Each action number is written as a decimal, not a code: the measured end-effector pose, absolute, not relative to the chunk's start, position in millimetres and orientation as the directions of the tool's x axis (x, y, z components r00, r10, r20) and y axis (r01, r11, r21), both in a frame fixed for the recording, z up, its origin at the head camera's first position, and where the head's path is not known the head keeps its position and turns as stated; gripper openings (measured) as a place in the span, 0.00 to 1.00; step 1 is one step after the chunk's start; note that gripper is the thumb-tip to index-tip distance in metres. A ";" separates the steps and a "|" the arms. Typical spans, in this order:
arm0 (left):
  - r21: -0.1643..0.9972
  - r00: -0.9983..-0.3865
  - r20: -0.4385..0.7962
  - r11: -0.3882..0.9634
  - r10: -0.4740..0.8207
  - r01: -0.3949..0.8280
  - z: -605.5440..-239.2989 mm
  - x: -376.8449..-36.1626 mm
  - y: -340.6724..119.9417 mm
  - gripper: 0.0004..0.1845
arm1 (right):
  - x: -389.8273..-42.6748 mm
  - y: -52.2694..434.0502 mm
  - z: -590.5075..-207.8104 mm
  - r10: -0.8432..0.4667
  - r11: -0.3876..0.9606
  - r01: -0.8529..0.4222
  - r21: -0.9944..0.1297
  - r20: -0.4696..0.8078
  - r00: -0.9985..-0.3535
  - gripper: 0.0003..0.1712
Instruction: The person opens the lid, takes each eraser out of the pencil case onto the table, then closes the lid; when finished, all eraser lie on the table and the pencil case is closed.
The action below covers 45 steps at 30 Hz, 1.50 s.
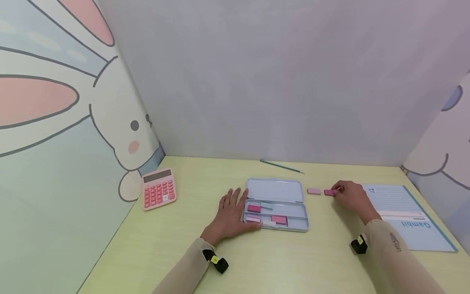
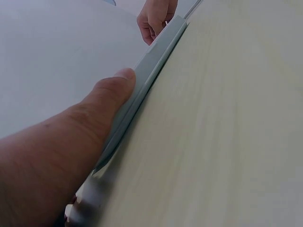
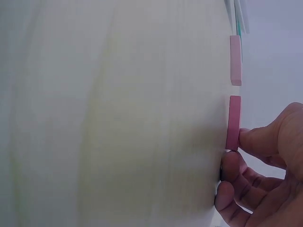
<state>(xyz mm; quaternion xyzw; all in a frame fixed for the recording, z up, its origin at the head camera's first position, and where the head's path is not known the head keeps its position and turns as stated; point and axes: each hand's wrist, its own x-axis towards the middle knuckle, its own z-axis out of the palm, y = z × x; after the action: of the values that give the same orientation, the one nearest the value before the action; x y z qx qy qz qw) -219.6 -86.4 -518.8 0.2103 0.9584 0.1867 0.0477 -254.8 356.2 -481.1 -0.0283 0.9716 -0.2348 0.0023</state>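
Note:
A light blue pencil case lies with its lid folded back. In its compartments sit a dark pink block eraser, a pink one, a lilac one and a pale strip. My left hand rests at the case's left side, fingers spread and thumb along the front edge; the left wrist view shows the thumb against the wall. My right hand pinches a dark pink eraser on the table by its right end. Beside that lies a light pink eraser.
A pink calculator lies at the left of the table. Behind the case is a thin green pencil or pen. A notebook lies partly under my right forearm. Walls with rabbit drawings border the table.

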 end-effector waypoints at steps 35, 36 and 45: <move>0.378 -0.908 -0.003 0.841 0.419 0.387 -515.6 -219.3 -86.5 0.67 | -236.0 335.8 -475.6 -0.002 0.874 -0.073 -0.480 0.146 -0.989 0.17; 0.377 -0.908 -0.002 0.841 0.419 0.388 -515.5 -219.4 -86.8 0.67 | -233.6 330.9 -474.3 -0.001 0.871 -0.078 -0.484 0.158 -0.988 0.16; 0.376 -0.905 -0.006 0.840 0.425 0.392 -517.9 -220.8 -87.0 0.68 | -211.6 279.8 -463.8 -0.043 0.816 -0.138 -0.561 0.179 -0.983 0.10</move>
<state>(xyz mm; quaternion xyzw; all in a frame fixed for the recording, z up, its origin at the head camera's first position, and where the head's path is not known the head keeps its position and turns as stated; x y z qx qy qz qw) -220.8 -87.0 -517.9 0.2134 0.9580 0.1862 0.0444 -211.6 279.8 -463.8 -0.0477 0.9496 -0.2996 -0.0790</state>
